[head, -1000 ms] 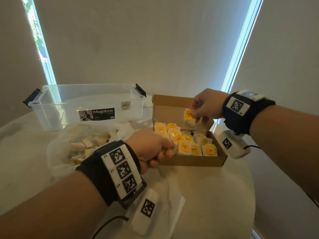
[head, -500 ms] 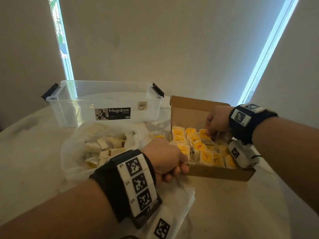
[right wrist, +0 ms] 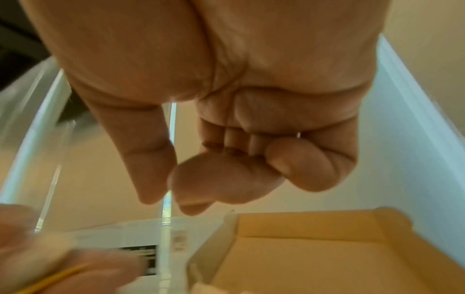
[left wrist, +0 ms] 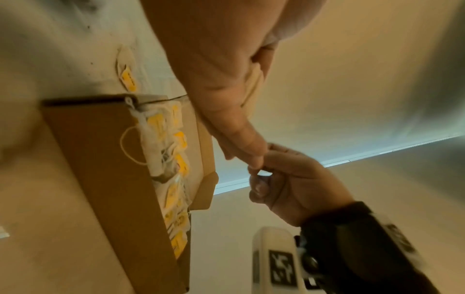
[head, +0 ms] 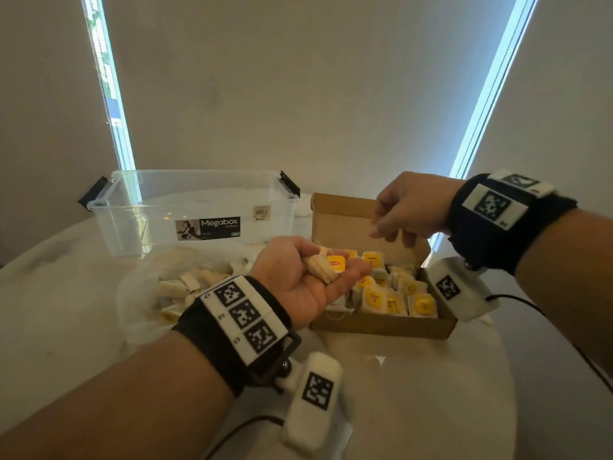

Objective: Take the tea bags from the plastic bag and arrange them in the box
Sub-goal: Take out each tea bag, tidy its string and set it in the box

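My left hand (head: 295,287) is turned palm up at the near left corner of the cardboard box (head: 381,327). A few tea bags (head: 323,270), one with a yellow tag, lie in its cupped palm. My right hand (head: 401,214) hovers above the box's back half with curled fingers. Its thumb and forefinger nearly meet just past the left fingertips (left wrist: 251,155), and nothing shows between them in the right wrist view (right wrist: 226,159). Rows of yellow-tagged tea bags (head: 391,298) fill the box. The clear plastic bag (head: 139,293) with more tea bags (head: 185,283) lies left of the box.
An empty clear Megabox tub (head: 199,207) stands at the back left on the round pale table (head: 414,393). One loose tea bag (left wrist: 127,73) lies on the table beside the box. Cables hang from both wrist cameras. The table's right edge is close to the box.
My left hand has opened from a fist, turned palm up and risen beside the box. My right hand has lifted out of the box, empty, and moved towards the left palm.
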